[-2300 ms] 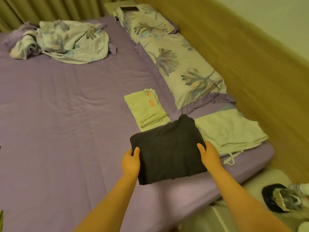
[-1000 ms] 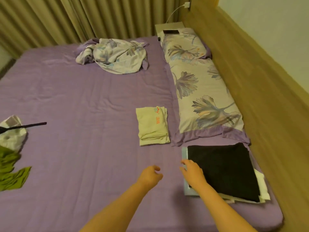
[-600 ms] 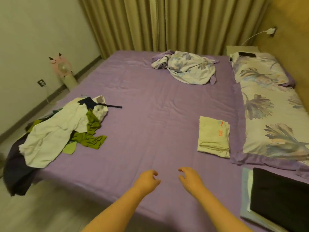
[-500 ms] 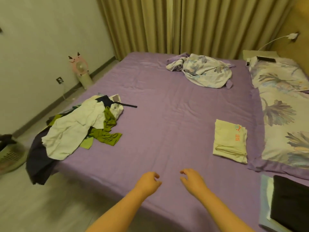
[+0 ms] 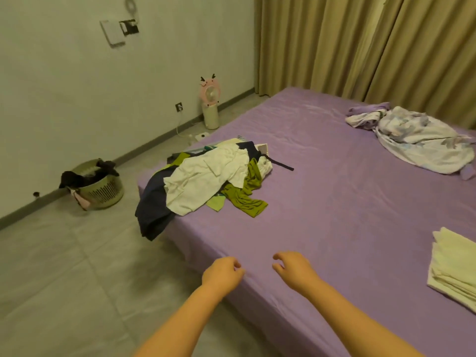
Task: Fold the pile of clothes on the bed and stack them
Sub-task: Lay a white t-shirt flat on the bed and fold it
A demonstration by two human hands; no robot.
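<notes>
Beyond both empty hands (image 5: 260,273), clothes pile (image 5: 206,181).

Empty left hand (image 5: 221,275), right hand (image 5: 293,270), clothes pile (image 5: 208,181), purple bed (image 5: 347,215)

both hands (image 5: 257,274) let go of dark garment, apparently now empty

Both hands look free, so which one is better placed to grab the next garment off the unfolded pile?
Left. The pile of clothes lies toward the bed's left corner, on the left hand side; the right hand would cross over. Both hold nothing.
</notes>
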